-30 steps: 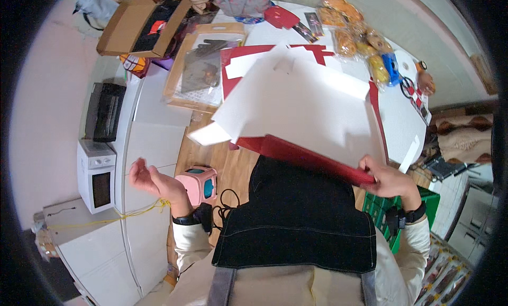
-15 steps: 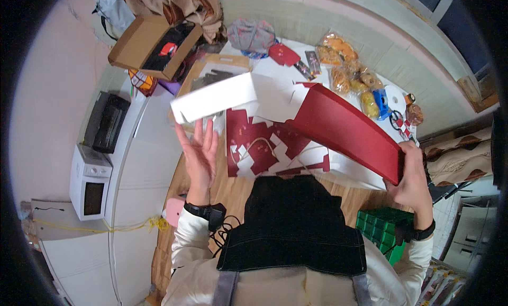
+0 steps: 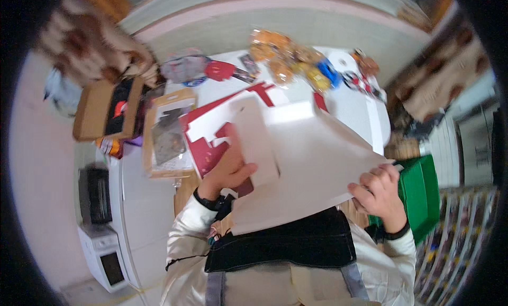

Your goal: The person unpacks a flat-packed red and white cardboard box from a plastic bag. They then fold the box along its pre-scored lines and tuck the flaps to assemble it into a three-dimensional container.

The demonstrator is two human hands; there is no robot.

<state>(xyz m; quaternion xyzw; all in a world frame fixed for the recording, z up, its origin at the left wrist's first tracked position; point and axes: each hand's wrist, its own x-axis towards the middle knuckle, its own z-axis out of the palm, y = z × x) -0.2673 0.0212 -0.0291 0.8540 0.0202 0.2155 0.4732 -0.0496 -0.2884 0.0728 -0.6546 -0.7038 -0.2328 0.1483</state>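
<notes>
A large, slightly bowed white sheet of card (image 3: 312, 168) spans the space before my chest, above the table. My right hand (image 3: 378, 192) has its fingers curled over the sheet's right edge. My left hand (image 3: 233, 166) is at a narrow white card panel (image 3: 259, 126) along the sheet's left side, its thumb lying across the panel. Motion smears the left fingers, so their grip is unclear. Beyond that hand lie flat dark red and white card pieces (image 3: 203, 152), partly covered by the sheet.
An open brown cardboard box (image 3: 90, 110) stands at the left, near a clear-windowed package (image 3: 170, 131). Bagged bread (image 3: 272, 47) and a grey cloth bundle (image 3: 185, 67) sit along the back. A green crate (image 3: 420, 197) is at my right, a small white oven (image 3: 108, 258) lower left.
The red tray shape in my right hand is out of sight; a white sheet is there instead. My left hand has moved inward from open beneath a white piece. The view has turned right.
</notes>
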